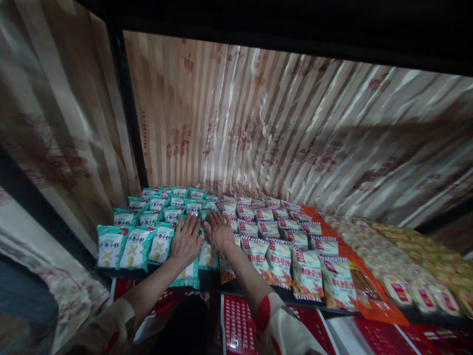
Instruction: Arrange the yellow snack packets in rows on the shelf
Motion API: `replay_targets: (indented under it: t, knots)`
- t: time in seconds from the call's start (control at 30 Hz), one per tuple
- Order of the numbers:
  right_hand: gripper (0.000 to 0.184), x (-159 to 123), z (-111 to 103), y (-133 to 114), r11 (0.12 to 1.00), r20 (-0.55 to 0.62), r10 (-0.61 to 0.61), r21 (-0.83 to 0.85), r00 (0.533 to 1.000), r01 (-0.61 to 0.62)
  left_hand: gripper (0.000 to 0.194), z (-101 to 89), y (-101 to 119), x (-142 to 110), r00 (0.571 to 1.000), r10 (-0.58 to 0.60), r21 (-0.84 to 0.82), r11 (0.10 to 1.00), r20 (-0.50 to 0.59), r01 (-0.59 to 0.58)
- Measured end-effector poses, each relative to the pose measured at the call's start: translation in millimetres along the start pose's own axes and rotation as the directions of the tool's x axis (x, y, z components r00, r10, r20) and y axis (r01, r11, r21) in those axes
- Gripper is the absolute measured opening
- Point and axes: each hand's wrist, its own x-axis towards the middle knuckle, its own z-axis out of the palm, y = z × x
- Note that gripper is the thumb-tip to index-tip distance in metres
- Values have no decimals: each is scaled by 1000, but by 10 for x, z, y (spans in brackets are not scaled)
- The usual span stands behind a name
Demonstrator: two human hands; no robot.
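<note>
Rows of small teal-and-white snack bags (136,247) fill the left end of a dark shelf. My left hand (187,240) lies flat with fingers stretched out on the teal bags at the right of that group. Close beside it, my right hand (219,230) rests palm down, fingers spread, over the bags where the teal ones meet the white-and-red snack bags (280,261). Neither hand is wrapped round a bag. The parts of the bags under my palms are hidden.
Right of the white-and-red bags lie orange packs (380,301), then clear-wrapped round snacks (397,288) and yellowish ones (424,246). A black post (127,98) stands at the left, and a striped curtain (229,123) hangs behind. Red printed boxes (238,325) sit below the shelf.
</note>
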Motion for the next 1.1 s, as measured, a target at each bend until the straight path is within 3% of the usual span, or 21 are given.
replay_targets:
  t: [0.17, 0.3, 0.4, 0.63, 0.77, 0.97, 1.1]
  knots:
    - [52, 187, -73, -46, 999, -19, -27, -20, 999, 27, 50, -40, -95, 327, 993, -114, 21, 993, -20, 114]
    - [53, 417, -71, -55, 1000, 23, 0, -8, 1000, 0, 50, 20, -229, 697, 982, -152, 9, 988, 112, 151]
    - [52, 510, -22, -30, 1000, 70, 4, 1, 998, -4, 50, 107, -292, 836, 969, -127, -1, 991, 211, 131]
    - [49, 490, 78, 21, 999, 113, -28, 21, 993, 26, 50, 190, -299, 814, 954, -97, 7, 995, 284, 99]
    - [52, 515, 26, 96, 1000, 72, 21, -4, 997, -20, 51, 193, -263, 870, 957, -106, -13, 993, 269, 114]
    - [47, 527, -32, 215, 1000, 153, 5, -12, 988, -3, 49, 245, -227, 914, 938, -94, 1, 995, 334, 100]
    - [49, 531, -37, 305, 999, 82, 24, -27, 996, -21, 53, 210, -198, 943, 925, -113, 3, 993, 363, 121]
